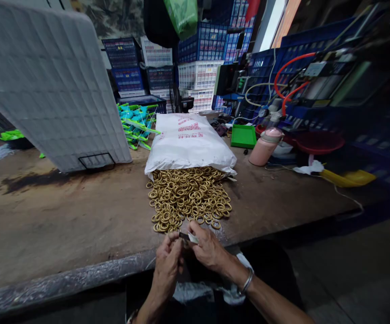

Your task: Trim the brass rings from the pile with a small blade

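At the near edge of the table, my right hand (210, 247) is closed around a small dark, thin tool (184, 236) with a whitish wrapped part. The tool's tip points left toward my left hand (168, 258), whose thumb and fingers are pinched together. What the left fingers hold is too small and hidden to make out. Just beyond both hands lies a heap of brass-coloured rings (190, 193). It spreads from the mouth of a white sack (190, 139) with red print, which lies on its side.
A tall white ribbed panel (53, 85) stands on the wooden table (80, 225) at left. Green and blue plastic pieces (137, 123) lie behind it. To the right are a green tray (244, 136), a pink bottle (265, 147) and a machine with red hoses (316, 76). Stacked crates (199, 74) fill the back.
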The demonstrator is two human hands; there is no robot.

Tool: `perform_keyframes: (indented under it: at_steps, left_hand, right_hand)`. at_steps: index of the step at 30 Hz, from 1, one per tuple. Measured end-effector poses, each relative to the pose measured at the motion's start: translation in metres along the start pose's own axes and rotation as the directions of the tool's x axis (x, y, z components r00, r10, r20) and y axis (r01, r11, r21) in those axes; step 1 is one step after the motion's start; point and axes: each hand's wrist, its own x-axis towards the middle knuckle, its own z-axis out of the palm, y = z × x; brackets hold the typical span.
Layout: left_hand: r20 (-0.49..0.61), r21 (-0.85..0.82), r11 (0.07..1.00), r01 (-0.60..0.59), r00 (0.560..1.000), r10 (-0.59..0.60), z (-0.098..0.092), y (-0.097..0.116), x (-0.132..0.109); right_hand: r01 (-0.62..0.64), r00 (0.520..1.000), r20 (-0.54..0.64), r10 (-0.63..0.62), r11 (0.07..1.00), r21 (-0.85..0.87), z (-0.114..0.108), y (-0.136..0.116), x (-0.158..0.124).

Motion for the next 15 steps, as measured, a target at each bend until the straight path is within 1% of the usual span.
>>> perform_keyframes:
  at_steps: [3, 5, 7, 9, 11, 13, 15]
  left_hand:
    - [0.042, 0.066, 0.998, -0.004, 0.999, 0.001, 0.0006, 0.0013, -0.001]
    - [0.023, 0.063, 0.997, -0.044, 0.999, 0.042, 0.0009, 0.0025, -0.0016]
    - [-0.016, 0.068, 0.994, -0.086, 0.996, 0.088, 0.0013, 0.0027, -0.0013]
    - [-0.045, 0.087, 0.988, -0.123, 0.991, 0.128, 0.0018, 0.0018, -0.0002]
    - [-0.043, 0.107, 0.979, -0.173, 0.983, 0.179, 0.0023, 0.0005, 0.0009]
    - [-0.013, 0.117, 0.97, -0.213, 0.976, 0.216, 0.0027, -0.0001, 0.0013]
    - [0.028, 0.112, 0.974, -0.197, 0.98, 0.195, 0.0031, 0.0007, 0.0004]
  right_hand:
    - [0.014, 1.0, -0.004, -0.014, 0.99, 0.142, -0.0012, -0.0042, -0.0031]
    - [-0.006, 0.999, -0.029, 0.013, 0.969, 0.246, -0.0008, -0.0055, -0.0034]
    - [-0.062, 0.995, -0.048, 0.083, 0.937, 0.344, 0.0006, -0.0058, -0.0032]
    - [-0.131, 0.988, -0.021, 0.155, 0.891, 0.434, 0.0027, -0.0052, -0.0032]
    - [-0.191, 0.979, 0.042, 0.198, 0.835, 0.515, 0.005, -0.0041, -0.0033]
    - [-0.228, 0.972, 0.093, 0.214, 0.791, 0.568, 0.0067, -0.003, -0.0031]
    - [-0.25, 0.967, 0.115, 0.227, 0.767, 0.591, 0.0078, -0.0023, -0.0023]
